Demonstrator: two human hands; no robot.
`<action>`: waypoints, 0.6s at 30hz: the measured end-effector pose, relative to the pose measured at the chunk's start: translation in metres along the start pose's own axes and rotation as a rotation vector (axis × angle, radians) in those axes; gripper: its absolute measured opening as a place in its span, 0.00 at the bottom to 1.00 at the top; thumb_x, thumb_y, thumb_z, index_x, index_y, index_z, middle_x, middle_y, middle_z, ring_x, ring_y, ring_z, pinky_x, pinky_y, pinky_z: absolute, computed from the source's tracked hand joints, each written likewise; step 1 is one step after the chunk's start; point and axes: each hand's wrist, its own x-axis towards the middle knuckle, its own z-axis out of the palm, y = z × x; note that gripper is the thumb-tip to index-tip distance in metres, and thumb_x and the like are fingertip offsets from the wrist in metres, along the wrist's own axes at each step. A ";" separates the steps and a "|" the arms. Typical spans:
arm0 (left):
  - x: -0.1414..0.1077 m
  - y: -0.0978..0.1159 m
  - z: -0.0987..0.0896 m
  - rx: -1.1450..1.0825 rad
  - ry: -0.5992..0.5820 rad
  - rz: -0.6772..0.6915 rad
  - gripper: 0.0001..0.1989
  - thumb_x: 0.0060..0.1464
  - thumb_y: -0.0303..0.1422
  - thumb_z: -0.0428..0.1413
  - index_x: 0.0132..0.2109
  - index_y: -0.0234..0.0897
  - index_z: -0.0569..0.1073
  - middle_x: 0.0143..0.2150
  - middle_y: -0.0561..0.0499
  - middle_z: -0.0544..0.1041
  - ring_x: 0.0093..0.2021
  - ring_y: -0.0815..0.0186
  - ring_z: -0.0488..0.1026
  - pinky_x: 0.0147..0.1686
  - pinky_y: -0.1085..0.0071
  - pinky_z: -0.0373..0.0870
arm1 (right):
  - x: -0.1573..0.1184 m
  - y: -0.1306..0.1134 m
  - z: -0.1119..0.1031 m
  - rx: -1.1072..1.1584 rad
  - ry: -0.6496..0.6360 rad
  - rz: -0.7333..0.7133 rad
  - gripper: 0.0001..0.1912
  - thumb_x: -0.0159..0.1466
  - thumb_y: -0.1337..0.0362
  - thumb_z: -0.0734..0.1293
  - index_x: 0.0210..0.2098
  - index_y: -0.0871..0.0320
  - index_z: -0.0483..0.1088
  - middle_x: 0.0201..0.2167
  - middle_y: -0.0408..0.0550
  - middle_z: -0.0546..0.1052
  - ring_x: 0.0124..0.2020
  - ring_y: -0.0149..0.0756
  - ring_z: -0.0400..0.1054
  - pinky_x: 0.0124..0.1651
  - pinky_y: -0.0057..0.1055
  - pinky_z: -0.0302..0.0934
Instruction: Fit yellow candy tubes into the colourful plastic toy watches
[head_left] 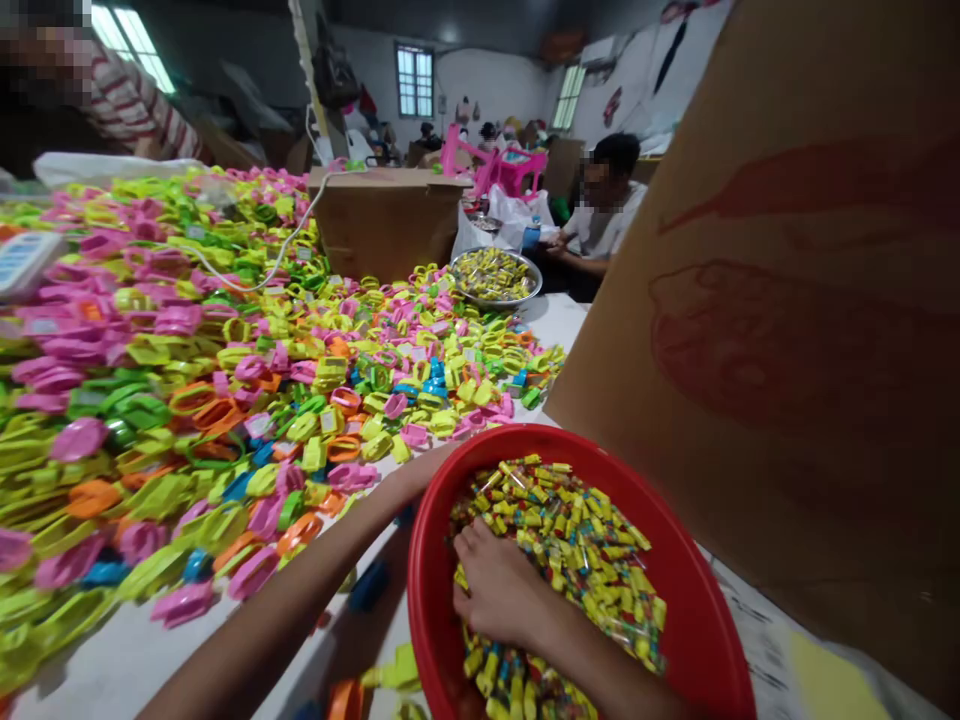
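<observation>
A red basin holds many small yellow wrapped pieces. My right hand reaches into it, its curled fingers down among the pieces at the left side; what they hold, if anything, is hidden. My left forearm runs up along the basin's left, and my left hand is at the basin's far left rim, its fingers out of sight behind the rim. Left of the basin spreads a big heap of pink, yellow, green, orange and blue plastic pieces on a white surface.
A large cardboard sheet or box rises at the right. Beyond the heap stand a cardboard box and a metal bowl of yellow pieces. A white cable crosses the heap. One person sits at the back right, another in stripes at the upper left.
</observation>
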 end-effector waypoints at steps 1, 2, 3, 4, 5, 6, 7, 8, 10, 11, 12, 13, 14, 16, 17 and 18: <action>-0.001 -0.001 -0.001 0.003 -0.097 0.049 0.16 0.71 0.42 0.59 0.56 0.35 0.78 0.53 0.47 0.81 0.47 0.58 0.81 0.46 0.60 0.83 | 0.000 0.001 0.001 0.006 0.002 -0.003 0.27 0.73 0.56 0.69 0.63 0.70 0.74 0.62 0.67 0.78 0.68 0.54 0.69 0.70 0.51 0.62; -0.002 -0.002 -0.001 0.010 -0.192 0.098 0.16 0.72 0.42 0.59 0.56 0.35 0.78 0.52 0.47 0.81 0.46 0.59 0.81 0.45 0.60 0.83 | 0.001 0.001 0.002 0.009 0.003 -0.007 0.27 0.73 0.55 0.69 0.63 0.70 0.73 0.62 0.67 0.78 0.68 0.54 0.69 0.71 0.51 0.61; -0.005 -0.003 -0.002 0.024 -0.265 0.137 0.15 0.72 0.42 0.59 0.55 0.36 0.78 0.52 0.47 0.81 0.46 0.59 0.81 0.46 0.60 0.83 | 0.002 0.002 0.003 0.012 0.002 -0.011 0.28 0.73 0.54 0.69 0.63 0.69 0.73 0.62 0.67 0.79 0.68 0.54 0.69 0.72 0.51 0.60; -0.008 -0.005 -0.003 0.044 -0.312 0.165 0.15 0.72 0.42 0.59 0.55 0.36 0.78 0.52 0.47 0.81 0.46 0.59 0.81 0.47 0.60 0.83 | 0.002 0.004 0.004 0.014 0.000 -0.015 0.27 0.73 0.54 0.69 0.63 0.68 0.73 0.62 0.65 0.79 0.68 0.53 0.69 0.72 0.52 0.60; -0.013 -0.006 -0.005 0.070 -0.344 0.184 0.14 0.72 0.41 0.59 0.54 0.37 0.79 0.52 0.47 0.82 0.47 0.59 0.81 0.48 0.59 0.83 | 0.003 0.005 0.005 0.017 0.000 -0.016 0.26 0.73 0.53 0.69 0.63 0.66 0.74 0.62 0.63 0.79 0.68 0.53 0.70 0.71 0.53 0.61; -0.019 -0.008 -0.008 0.102 -0.366 0.194 0.14 0.72 0.41 0.59 0.54 0.36 0.79 0.53 0.47 0.82 0.48 0.58 0.82 0.49 0.58 0.83 | 0.003 0.006 0.005 0.023 0.002 -0.015 0.25 0.73 0.53 0.70 0.63 0.64 0.74 0.62 0.61 0.79 0.67 0.53 0.70 0.71 0.55 0.61; -0.027 -0.009 -0.011 0.139 -0.381 0.197 0.13 0.72 0.40 0.59 0.55 0.37 0.79 0.53 0.46 0.82 0.49 0.58 0.82 0.51 0.56 0.82 | 0.003 0.007 0.006 0.030 0.006 -0.013 0.24 0.73 0.53 0.71 0.62 0.62 0.74 0.62 0.60 0.79 0.67 0.53 0.71 0.70 0.56 0.62; -0.036 -0.010 -0.015 0.180 -0.394 0.194 0.13 0.72 0.40 0.59 0.56 0.38 0.79 0.55 0.44 0.82 0.51 0.58 0.81 0.54 0.54 0.82 | 0.002 0.007 0.005 0.041 0.012 -0.012 0.23 0.73 0.53 0.71 0.61 0.61 0.75 0.62 0.59 0.79 0.66 0.53 0.71 0.69 0.57 0.63; -0.058 -0.009 -0.026 0.270 -0.408 0.163 0.15 0.71 0.39 0.60 0.59 0.38 0.78 0.61 0.42 0.80 0.59 0.55 0.80 0.60 0.48 0.78 | 0.000 0.008 0.004 0.066 0.027 -0.010 0.21 0.73 0.54 0.72 0.60 0.60 0.75 0.61 0.57 0.78 0.65 0.53 0.71 0.67 0.58 0.65; -0.070 -0.007 -0.032 0.318 -0.408 0.135 0.17 0.70 0.39 0.61 0.61 0.38 0.77 0.64 0.41 0.78 0.63 0.52 0.77 0.62 0.45 0.76 | -0.001 0.008 0.004 0.080 0.034 -0.013 0.20 0.73 0.55 0.72 0.60 0.59 0.75 0.61 0.56 0.78 0.65 0.53 0.71 0.67 0.58 0.66; -0.082 -0.005 -0.038 0.366 -0.403 0.099 0.18 0.71 0.39 0.60 0.62 0.38 0.77 0.67 0.40 0.76 0.67 0.49 0.75 0.64 0.43 0.74 | -0.002 0.008 0.003 0.094 0.040 -0.013 0.20 0.73 0.55 0.72 0.59 0.59 0.75 0.61 0.56 0.78 0.65 0.53 0.71 0.66 0.58 0.66; -0.095 -0.003 -0.044 0.416 -0.390 0.054 0.19 0.71 0.39 0.59 0.64 0.38 0.76 0.70 0.39 0.74 0.70 0.48 0.72 0.66 0.42 0.73 | -0.003 0.008 0.004 0.108 0.041 -0.018 0.19 0.73 0.56 0.72 0.59 0.59 0.75 0.61 0.56 0.78 0.64 0.52 0.72 0.65 0.57 0.67; -0.106 0.000 -0.050 0.465 -0.370 0.003 0.19 0.72 0.39 0.58 0.65 0.37 0.75 0.72 0.38 0.72 0.71 0.47 0.71 0.66 0.42 0.72 | -0.003 0.008 0.004 0.121 0.042 -0.023 0.19 0.73 0.56 0.72 0.59 0.59 0.75 0.61 0.56 0.78 0.63 0.52 0.73 0.65 0.57 0.68; -0.127 0.005 -0.062 0.548 -0.319 -0.099 0.19 0.73 0.38 0.57 0.65 0.36 0.75 0.72 0.38 0.72 0.71 0.47 0.71 0.67 0.41 0.71 | -0.003 0.010 0.007 0.147 0.040 -0.037 0.17 0.74 0.57 0.72 0.58 0.59 0.75 0.60 0.55 0.78 0.62 0.51 0.74 0.64 0.56 0.69; -0.136 0.008 -0.067 0.576 -0.294 -0.143 0.19 0.72 0.38 0.58 0.64 0.36 0.75 0.72 0.38 0.72 0.71 0.48 0.71 0.67 0.41 0.71 | -0.002 0.011 0.009 0.163 0.040 -0.040 0.16 0.74 0.58 0.72 0.58 0.59 0.75 0.59 0.54 0.79 0.60 0.50 0.75 0.63 0.56 0.70; -0.145 0.011 -0.072 0.593 -0.269 -0.181 0.19 0.71 0.38 0.59 0.64 0.36 0.75 0.71 0.39 0.73 0.70 0.48 0.71 0.68 0.40 0.70 | -0.001 0.013 0.012 0.182 0.042 -0.042 0.15 0.75 0.58 0.71 0.57 0.59 0.76 0.57 0.54 0.80 0.58 0.49 0.76 0.62 0.54 0.71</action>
